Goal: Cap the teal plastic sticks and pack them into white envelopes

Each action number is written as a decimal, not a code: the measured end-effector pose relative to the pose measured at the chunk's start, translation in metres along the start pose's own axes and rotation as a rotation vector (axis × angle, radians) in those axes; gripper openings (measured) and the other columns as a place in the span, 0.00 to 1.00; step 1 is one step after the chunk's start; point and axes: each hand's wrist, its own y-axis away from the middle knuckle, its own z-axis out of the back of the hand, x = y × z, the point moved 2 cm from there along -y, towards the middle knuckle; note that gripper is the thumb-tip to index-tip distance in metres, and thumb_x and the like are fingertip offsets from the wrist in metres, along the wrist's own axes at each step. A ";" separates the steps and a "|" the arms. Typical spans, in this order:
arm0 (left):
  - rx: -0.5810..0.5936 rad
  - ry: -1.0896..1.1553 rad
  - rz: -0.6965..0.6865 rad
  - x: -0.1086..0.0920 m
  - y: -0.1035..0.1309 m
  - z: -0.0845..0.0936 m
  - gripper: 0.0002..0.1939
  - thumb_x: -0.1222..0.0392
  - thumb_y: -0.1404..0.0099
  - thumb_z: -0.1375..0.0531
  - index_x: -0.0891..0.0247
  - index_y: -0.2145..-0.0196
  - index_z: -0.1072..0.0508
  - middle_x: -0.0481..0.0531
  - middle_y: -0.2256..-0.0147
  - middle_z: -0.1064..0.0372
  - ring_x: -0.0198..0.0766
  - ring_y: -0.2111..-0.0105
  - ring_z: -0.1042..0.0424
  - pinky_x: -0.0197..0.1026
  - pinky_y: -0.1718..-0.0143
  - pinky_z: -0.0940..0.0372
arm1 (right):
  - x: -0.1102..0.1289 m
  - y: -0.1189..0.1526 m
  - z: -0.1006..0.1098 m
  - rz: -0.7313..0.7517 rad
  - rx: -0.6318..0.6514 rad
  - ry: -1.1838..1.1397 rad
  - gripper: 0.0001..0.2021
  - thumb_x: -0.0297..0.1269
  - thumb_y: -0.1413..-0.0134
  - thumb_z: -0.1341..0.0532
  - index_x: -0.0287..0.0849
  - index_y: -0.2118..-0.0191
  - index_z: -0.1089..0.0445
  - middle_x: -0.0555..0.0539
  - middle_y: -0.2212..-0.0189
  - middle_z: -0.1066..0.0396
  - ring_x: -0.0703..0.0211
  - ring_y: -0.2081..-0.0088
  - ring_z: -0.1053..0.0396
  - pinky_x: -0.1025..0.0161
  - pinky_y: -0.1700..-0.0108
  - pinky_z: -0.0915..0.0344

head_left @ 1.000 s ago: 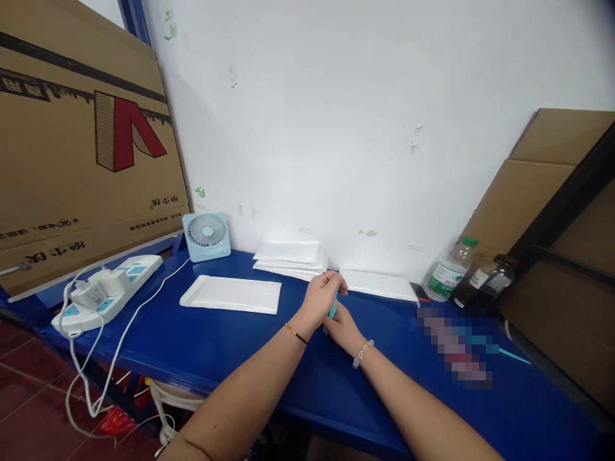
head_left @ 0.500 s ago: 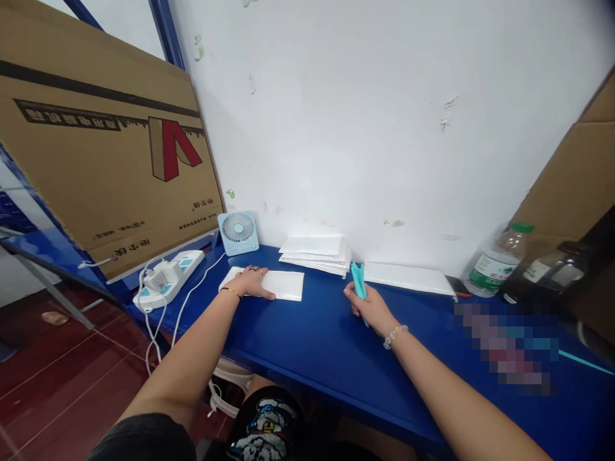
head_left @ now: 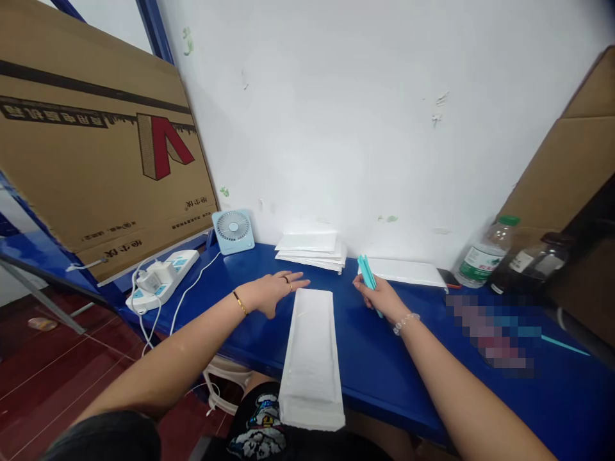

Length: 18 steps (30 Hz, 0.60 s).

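One oblong padded envelope [head_left: 312, 355], slim turquoise sticks [head_left: 367, 271]

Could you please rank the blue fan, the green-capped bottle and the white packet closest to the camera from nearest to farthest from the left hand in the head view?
From the left hand:
1. White packet: by its fingertips, on the right.
2. Blue fan: beyond the hand, to its left.
3. Green-capped bottle: far over on the right.
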 end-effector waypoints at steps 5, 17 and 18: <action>0.080 0.024 -0.439 -0.061 -0.014 -0.029 0.52 0.64 0.67 0.29 0.46 0.42 0.40 0.51 0.39 0.47 0.60 0.38 0.55 0.57 0.39 0.60 | -0.004 -0.003 0.005 -0.003 -0.033 0.013 0.15 0.48 0.49 0.42 0.41 0.62 0.34 0.57 0.87 0.41 0.65 0.85 0.41 0.68 0.79 0.41; -0.163 0.162 -0.267 -0.060 -0.046 -0.025 0.29 0.55 0.64 0.31 0.59 0.60 0.28 0.56 0.62 0.32 0.51 0.60 0.32 0.48 0.52 0.41 | 0.045 0.019 0.042 0.335 -0.020 0.727 0.09 0.40 0.43 0.47 0.44 0.62 0.32 0.48 0.73 0.27 0.57 0.72 0.31 0.66 0.70 0.43; -0.214 0.195 -0.223 -0.055 -0.049 -0.020 0.28 0.55 0.61 0.33 0.59 0.59 0.29 0.55 0.62 0.31 0.49 0.62 0.31 0.45 0.57 0.39 | 0.054 0.023 0.046 0.353 -0.007 0.832 0.09 0.39 0.42 0.48 0.45 0.61 0.32 0.49 0.73 0.27 0.57 0.72 0.31 0.66 0.71 0.44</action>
